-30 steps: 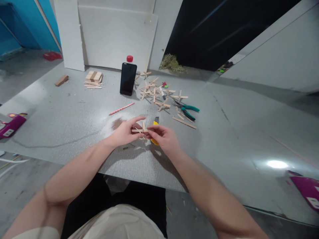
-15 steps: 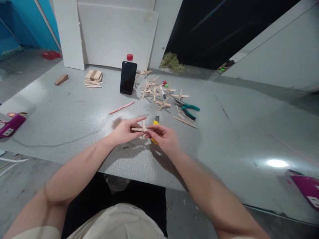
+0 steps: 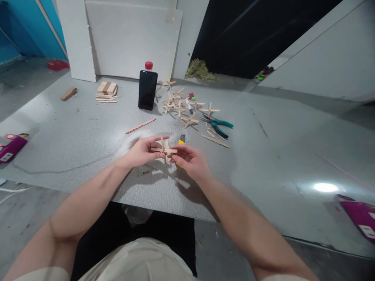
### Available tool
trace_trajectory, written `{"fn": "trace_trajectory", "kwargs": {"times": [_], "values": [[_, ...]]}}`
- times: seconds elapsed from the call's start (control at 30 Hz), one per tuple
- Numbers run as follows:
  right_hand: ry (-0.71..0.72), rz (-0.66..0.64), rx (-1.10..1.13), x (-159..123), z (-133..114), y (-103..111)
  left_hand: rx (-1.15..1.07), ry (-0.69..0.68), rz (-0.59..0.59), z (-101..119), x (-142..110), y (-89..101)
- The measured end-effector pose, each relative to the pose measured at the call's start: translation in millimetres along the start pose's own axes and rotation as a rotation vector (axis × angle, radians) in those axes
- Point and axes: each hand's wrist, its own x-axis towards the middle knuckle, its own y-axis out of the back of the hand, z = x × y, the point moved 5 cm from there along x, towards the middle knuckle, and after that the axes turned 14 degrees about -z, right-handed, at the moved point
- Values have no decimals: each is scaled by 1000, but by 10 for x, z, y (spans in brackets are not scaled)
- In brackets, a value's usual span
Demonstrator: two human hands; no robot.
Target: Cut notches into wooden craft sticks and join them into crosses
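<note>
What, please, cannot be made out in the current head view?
Head view:
Yellow-handled cutter: part of handle hidden by the right hand.
Pale wooden stick cross: partly covered by the left hand.
Red-capped bottle: body hidden behind the black rectangular phone.
Purple plastic box, far right: cut off by the picture edge.
Small pale slip: dark print too small to read.

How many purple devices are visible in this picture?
2: one purple device at the left edge, another purple device at the right edge. Both are partly cut off.
</note>
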Motion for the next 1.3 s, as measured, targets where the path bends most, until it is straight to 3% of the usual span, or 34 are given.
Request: {"fn": "trace_trajectory", "kwargs": {"times": [0.57,0.7,0.8,0.93,1.13,1.2,1.3], "values": [[10,-32,-42,5,-63,-30,-54,34,-3,-58,-2,22],[-2,-23,-43,12,-32,-16,-8,53,41,-35,4,27],[-14,4,-41,17,-5,21,52,74,138,19,-14,82],[-34,44,-37,22,14,87,168,120,402,108,-149,367],[-56,64,-32,37,42,131,401,310,871,173,-561,1076],[-60,63,-32,42,53,135,478,421,958,172,-689,1267],[-64,62,-37,50,65,146,553,573,975,151,-816,1462]]}}
